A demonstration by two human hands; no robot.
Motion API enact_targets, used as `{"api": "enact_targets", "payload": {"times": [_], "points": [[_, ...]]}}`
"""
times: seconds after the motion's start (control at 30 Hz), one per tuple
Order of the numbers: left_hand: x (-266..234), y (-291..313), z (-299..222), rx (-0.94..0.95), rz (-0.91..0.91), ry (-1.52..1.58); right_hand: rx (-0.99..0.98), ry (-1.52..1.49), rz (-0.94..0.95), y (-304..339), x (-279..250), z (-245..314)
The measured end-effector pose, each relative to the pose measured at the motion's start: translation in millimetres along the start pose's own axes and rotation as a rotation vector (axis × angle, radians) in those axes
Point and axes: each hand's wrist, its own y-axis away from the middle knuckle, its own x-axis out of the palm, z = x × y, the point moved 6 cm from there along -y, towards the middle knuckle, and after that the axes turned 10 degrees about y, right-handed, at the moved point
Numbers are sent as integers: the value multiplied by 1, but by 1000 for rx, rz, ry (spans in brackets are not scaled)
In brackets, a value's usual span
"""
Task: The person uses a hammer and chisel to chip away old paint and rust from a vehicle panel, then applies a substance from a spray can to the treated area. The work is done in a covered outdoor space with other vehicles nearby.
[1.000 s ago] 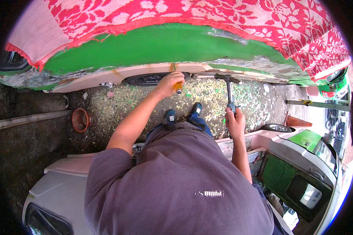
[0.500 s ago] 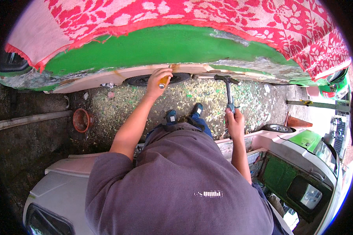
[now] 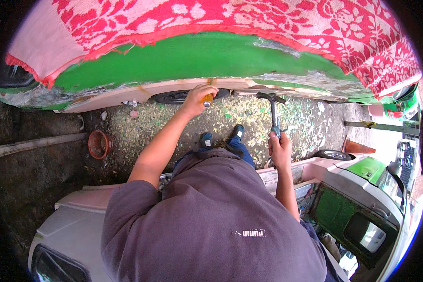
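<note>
My left hand (image 3: pixel 198 101) is closed around a hand tool with a short amber handle (image 3: pixel 207 100). The handle's butt faces up toward me. Its working end points at the pale lower edge of the green car body panel (image 3: pixel 174 58), but I cannot make out its kind. Whether the tip touches the panel is unclear. In my right hand (image 3: pixel 280 149) is a hammer (image 3: pixel 274 113), gripped by its handle. Its dark head is out in front, close to the panel's lower edge and apart from the amber-handled tool.
A red and white patterned cloth (image 3: pixel 183 14) covers the panel's upper part. Below it sits a tyre (image 3: pixel 171 97). Paint flakes (image 3: pixel 141 127) litter the ground. An orange-brown pot (image 3: pixel 98 144) stands left. Behind me is another vehicle (image 3: pixel 80 225); an orange cone (image 3: pixel 359 147) lies right.
My left hand has shifted right along the panel's lower edge with the amber-handled tool. The hammer in my right hand has hardly moved.
</note>
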Motion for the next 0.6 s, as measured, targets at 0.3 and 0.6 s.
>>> {"api": "enact_targets", "payload": {"times": [0.3, 0.6], "points": [[9, -4, -4, 1, 85, 17, 30, -6, 1, 0, -4, -4], [1, -1, 14, 13, 136, 0, 20, -17, 19, -3, -4, -9]]}}
